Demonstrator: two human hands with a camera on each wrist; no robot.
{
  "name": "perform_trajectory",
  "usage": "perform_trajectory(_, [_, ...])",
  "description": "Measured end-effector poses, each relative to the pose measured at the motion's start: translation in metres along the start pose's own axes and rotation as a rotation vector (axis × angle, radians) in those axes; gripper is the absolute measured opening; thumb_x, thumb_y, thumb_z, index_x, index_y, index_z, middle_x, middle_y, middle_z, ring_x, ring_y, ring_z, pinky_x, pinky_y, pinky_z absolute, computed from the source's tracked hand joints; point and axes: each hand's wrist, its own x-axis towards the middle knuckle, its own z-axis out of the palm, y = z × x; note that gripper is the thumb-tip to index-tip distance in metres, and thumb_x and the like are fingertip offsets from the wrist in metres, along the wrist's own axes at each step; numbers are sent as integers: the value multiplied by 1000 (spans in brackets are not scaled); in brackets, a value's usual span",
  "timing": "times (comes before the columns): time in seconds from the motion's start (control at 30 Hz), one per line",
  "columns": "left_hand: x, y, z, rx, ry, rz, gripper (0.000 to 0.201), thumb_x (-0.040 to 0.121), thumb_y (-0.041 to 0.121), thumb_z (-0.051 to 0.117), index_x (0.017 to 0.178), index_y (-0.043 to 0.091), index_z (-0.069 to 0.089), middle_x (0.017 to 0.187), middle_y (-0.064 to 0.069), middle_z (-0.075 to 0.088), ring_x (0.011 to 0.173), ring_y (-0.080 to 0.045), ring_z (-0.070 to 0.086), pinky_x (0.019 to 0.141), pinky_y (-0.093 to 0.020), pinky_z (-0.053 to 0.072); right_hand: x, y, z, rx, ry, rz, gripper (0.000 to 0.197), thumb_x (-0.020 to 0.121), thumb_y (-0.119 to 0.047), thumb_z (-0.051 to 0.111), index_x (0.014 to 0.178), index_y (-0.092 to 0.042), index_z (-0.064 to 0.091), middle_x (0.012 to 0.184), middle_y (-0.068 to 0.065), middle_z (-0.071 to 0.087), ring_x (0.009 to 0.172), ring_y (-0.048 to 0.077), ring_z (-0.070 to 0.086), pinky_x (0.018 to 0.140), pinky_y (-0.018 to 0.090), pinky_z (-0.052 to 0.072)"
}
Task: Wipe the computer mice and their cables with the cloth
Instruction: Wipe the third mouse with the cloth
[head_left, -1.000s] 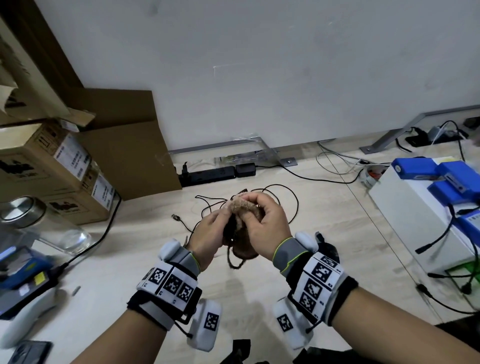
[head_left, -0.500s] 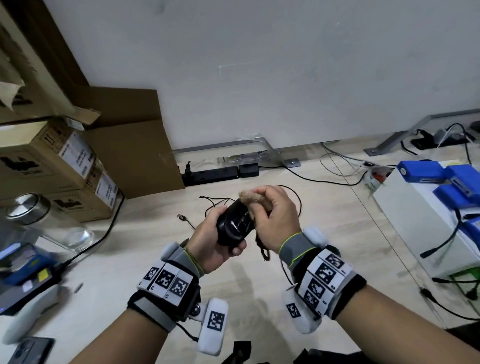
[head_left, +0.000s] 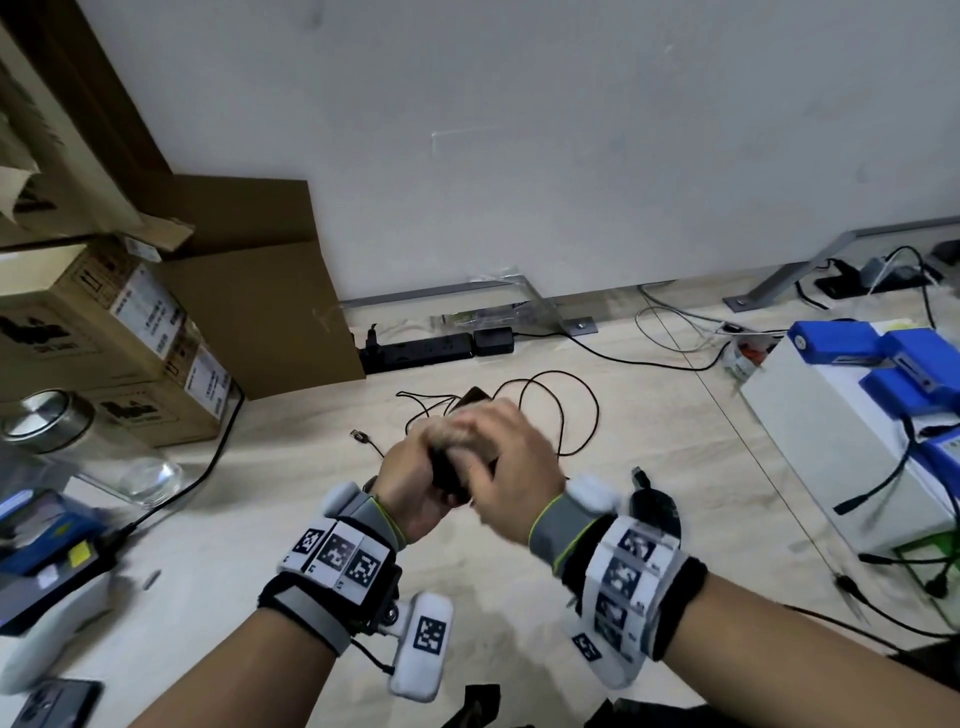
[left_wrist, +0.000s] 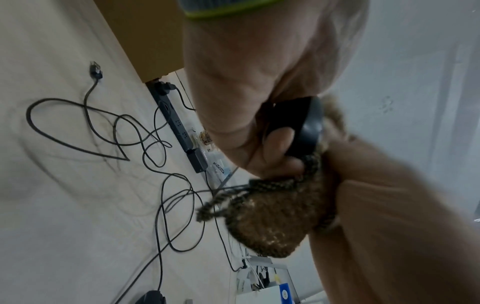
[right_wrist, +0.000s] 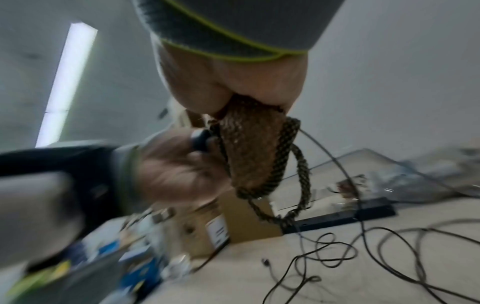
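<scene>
My left hand (head_left: 413, 475) grips a black computer mouse (head_left: 445, 480) from below, held up above the table. My right hand (head_left: 501, 460) holds a brown knitted cloth (head_left: 453, 430) and presses it onto the top of the mouse, hiding most of it. In the left wrist view the mouse (left_wrist: 305, 127) sits between my fingers and the cloth (left_wrist: 272, 222), which bulges under the right hand with a braided cord hanging. The mouse's thin black cable (head_left: 563, 410) lies in loose loops on the table beyond my hands. A second dark mouse (left_wrist: 152, 297) lies on the table.
Cardboard boxes (head_left: 130, 332) are stacked at the left, with a glass jar (head_left: 78, 441) in front of them. A black power strip (head_left: 421, 351) runs along the wall. A white box (head_left: 831, 426) bearing blue packs and cables stands at the right. A USB plug (head_left: 359, 435) lies left of the hands.
Half a second ago the mouse's top was bare, with the cloth at its far end. My right hand has since swept the cloth back over the mouse, covering it.
</scene>
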Motion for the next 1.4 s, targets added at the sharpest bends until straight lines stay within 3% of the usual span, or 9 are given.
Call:
perform_trajectory(0.1, [2,-5,-2,-54,46,17,22,94,24,39,82,10,53,73,-11,47,69,-21,52,61,-31,43,-13,1,3,40,-83,-165,27,82,-20,65,109,-15,67,105,3,59,95,12,58,82,13,44])
perform_trajectory(0.17, [1,-5,-3,-35,33,2,32,98,29,35,93,5,56,70,-13,50,63,-22,53,54,-29,42,-4,14,-4,29,-57,-181,26,84,-24,62,108,-18,69,100,2,59,92,12,58,80,15,46])
perform_trajectory(0.27, [-4,-1,-4,57,-16,-54,41,99,30,27,92,2,55,67,-16,54,45,-25,48,37,-20,27,17,36,-14,-23,93,31,25,83,-29,61,103,-19,72,96,0,62,89,16,60,82,28,48])
perform_trajectory(0.43, [-6,3,-2,18,-54,-82,39,98,33,29,93,4,54,73,-15,56,45,-27,50,34,-20,28,41,44,-22,286,276,417,16,83,-23,71,98,-28,68,89,-11,71,85,9,67,85,28,52])
perform_trajectory(0.53, [-4,6,0,-45,11,-71,38,98,33,31,89,5,55,70,-14,56,44,-26,50,34,-19,28,42,40,-25,374,332,471,15,87,-20,65,99,-27,66,91,-9,71,85,11,66,88,34,54])
perform_trajectory(0.73, [5,3,10,-88,191,-35,29,85,35,46,83,9,61,68,-11,55,49,-23,50,40,-19,33,3,14,-8,84,-46,21,40,84,-9,59,123,-17,64,114,1,63,106,15,59,97,22,43])
perform_trajectory(0.93, [0,-5,19,-210,110,-3,20,83,23,48,64,19,51,67,-7,45,60,-22,48,60,-32,36,-10,13,-3,70,-28,-302,30,87,-13,57,115,-13,67,108,6,59,97,15,57,85,21,48])
perform_trajectory(1.2, [-5,6,26,-181,29,74,29,90,19,39,85,4,63,82,-15,64,77,-25,64,67,-30,49,5,26,-7,-178,38,-355,32,91,-48,52,118,-31,54,106,-3,46,87,19,56,58,32,52])
perform_trajectory(1.4, [-2,10,25,-48,61,85,37,95,13,29,116,-9,49,101,-28,60,85,-36,60,64,-41,49,9,29,-4,-152,124,-297,33,94,-47,47,112,-22,59,101,1,44,81,16,52,59,30,49])
